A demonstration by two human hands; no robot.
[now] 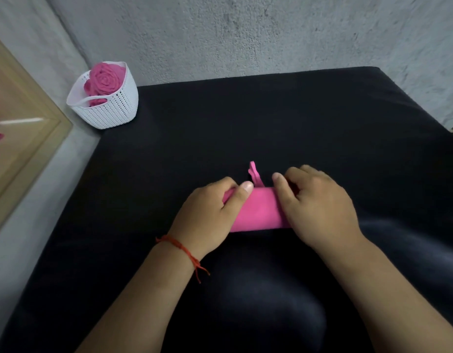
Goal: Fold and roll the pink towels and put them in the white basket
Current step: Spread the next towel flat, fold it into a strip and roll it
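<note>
2 hands working at centre frame: the left hand [212, 212] and right hand [319, 207] each curl a tight grip round an end of the pink towel [258, 212], likely so the roll cannot spring open. The white basket [110, 110], upper left, already holds rolled towels [104, 80].

Ends of towel [258, 212] under left hand [210, 212], right hand [319, 207], frame [24, 115] cropped

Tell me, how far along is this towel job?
Done: rolled towels already sit in the white basket. In hand: the left hand and right hand hold one more pink towel, partly rolled on the black surface. Left: finish that roll and put it in the basket.
</note>
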